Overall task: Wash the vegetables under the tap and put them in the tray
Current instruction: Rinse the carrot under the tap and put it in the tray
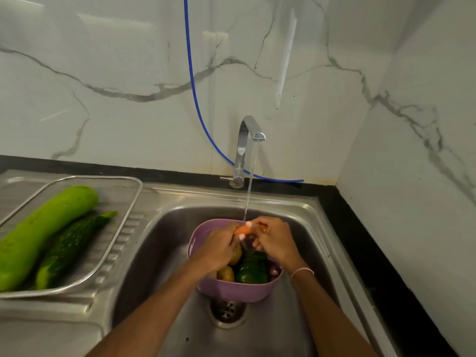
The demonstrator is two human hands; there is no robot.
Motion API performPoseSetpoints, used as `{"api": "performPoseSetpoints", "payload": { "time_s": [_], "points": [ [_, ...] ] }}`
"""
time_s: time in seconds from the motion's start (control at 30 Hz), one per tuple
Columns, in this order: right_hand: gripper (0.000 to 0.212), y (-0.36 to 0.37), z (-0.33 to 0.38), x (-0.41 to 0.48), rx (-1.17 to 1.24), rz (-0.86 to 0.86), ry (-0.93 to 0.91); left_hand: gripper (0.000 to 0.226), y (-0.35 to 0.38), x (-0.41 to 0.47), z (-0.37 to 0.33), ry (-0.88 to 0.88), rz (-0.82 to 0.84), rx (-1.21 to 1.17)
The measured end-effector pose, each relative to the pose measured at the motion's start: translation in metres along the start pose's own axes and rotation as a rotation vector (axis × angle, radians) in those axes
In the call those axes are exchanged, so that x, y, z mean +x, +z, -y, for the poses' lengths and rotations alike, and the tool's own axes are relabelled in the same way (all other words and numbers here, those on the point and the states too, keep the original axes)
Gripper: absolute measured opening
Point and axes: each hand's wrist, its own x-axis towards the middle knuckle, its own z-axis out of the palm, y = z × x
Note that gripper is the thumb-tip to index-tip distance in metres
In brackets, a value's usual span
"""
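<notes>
Sitting left of the sink (167, 228), the wire tray (121, 194) already holds a gourd (46, 228) and a cucumber (72, 248); over the purple basket (231, 289), the left hand (219, 249) and right hand (274, 240) both grip an orange vegetable (242, 230), likely a carrot, lying crosswise under the tap (251, 130), the left hand nearer the tray
</notes>
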Motion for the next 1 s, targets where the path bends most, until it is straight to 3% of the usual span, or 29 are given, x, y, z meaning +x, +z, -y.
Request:
{"api": "performPoseSetpoints", "payload": {
  "time_s": [0.07,0.17,0.2,0.3,0.4,0.53,0.6,0.67,0.77,0.83,1.0],
  "points": [
    [0.016,0.004,0.006,0.009,-0.017,0.112,0.000,0.031,-0.004,0.004,0.004,-0.004,-0.123,-0.070],
    [0.024,0.011,0.010,0.016,-0.324,0.353,-0.186,0.018,-0.008,0.007,0.011,-0.089,-0.303,-0.212],
    [0.030,0.016,0.009,0.014,-0.402,0.384,-0.234,0.022,-0.011,0.008,0.010,-0.128,-0.326,-0.229],
    [0.040,0.025,0.005,0.006,-0.345,0.436,-0.287,0.028,-0.010,0.011,0.019,-0.141,-0.281,-0.289],
    [0.037,0.024,0.004,0.011,-0.412,0.421,-0.276,0.030,-0.009,0.012,0.022,-0.095,-0.231,-0.342],
    [0.044,0.022,0.009,0.015,-0.661,0.186,-0.198,0.033,-0.006,0.017,0.013,-0.090,-0.229,-0.487],
    [0.035,0.024,0.005,0.017,-0.584,0.120,-0.134,0.037,-0.005,0.016,0.010,-0.079,-0.191,-0.532],
    [0.031,0.026,-0.003,0.019,-0.343,0.178,-0.047,0.042,-0.005,0.013,0.008,-0.064,-0.154,-0.483],
    [0.045,0.024,0.000,0.014,-0.059,0.277,-0.065,0.048,0.001,0.013,0.011,-0.057,-0.085,-0.391],
    [0.041,0.023,0.005,0.016,0.088,0.209,-0.058,0.054,0.001,0.012,0.007,-0.055,-0.064,-0.374],
    [0.018,0.029,0.008,0.022,0.147,0.144,0.056,0.044,0.001,0.011,0.000,-0.027,-0.115,-0.385]
  ]
}}
